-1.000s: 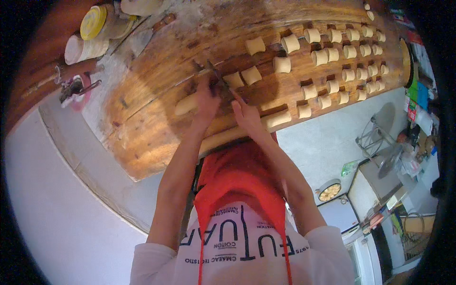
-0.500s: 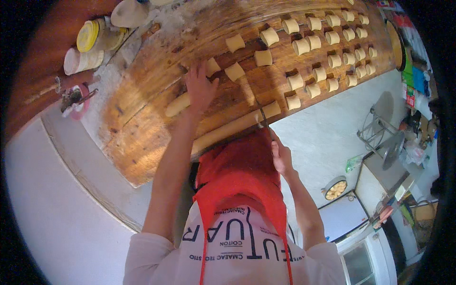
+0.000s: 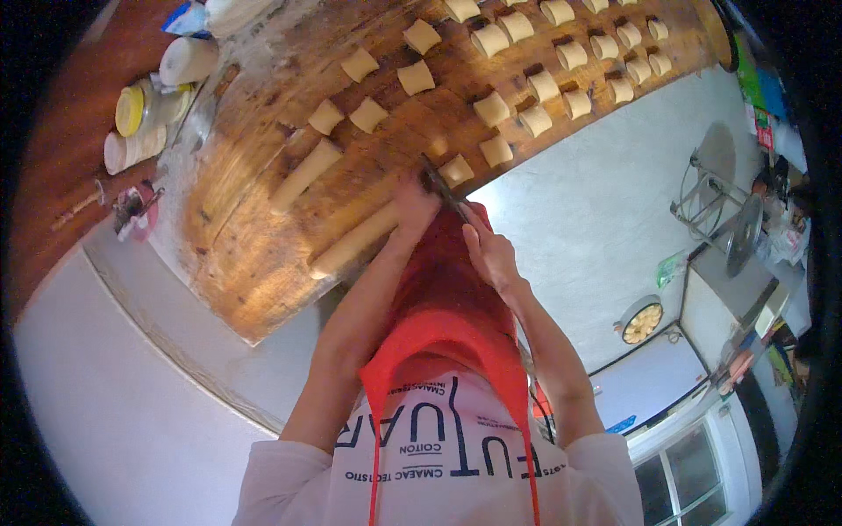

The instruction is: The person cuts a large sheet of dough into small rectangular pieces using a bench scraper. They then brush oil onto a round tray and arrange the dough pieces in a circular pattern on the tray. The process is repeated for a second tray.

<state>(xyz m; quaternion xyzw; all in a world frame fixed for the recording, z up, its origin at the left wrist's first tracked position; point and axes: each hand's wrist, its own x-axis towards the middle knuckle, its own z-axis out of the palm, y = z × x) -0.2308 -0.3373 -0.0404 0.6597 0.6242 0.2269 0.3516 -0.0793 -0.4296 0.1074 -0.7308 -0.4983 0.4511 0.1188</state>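
Note:
My right hand [image 3: 491,254] is closed around the handle of a knife [image 3: 445,191], its dark blade reaching over the near edge of the wooden board. Just left of the blade, my left hand [image 3: 417,202] lies at the right end of a long dough roll [image 3: 355,242]; its fingers are smeared by motion. A cut dough piece [image 3: 455,170] sits right beside the blade, with another dough piece [image 3: 496,150] farther right. Beyond the long roll lies a shorter dough roll [image 3: 305,178]. Two cut pieces, one of them a dough piece [image 3: 369,115], stand near its far end.
Several more dough pieces [image 3: 543,85] stand in rows across the far right of the wooden board [image 3: 254,263]. Floury jars, one a yellow-lidded jar [image 3: 130,110], line the left side near a pink container [image 3: 140,210]. A metal stool [image 3: 744,235] stands on the floor at right.
My left hand has moved from the shorter roll to the near long roll, beside the knife. The knife is now farther left along that roll. The whole view has shifted.

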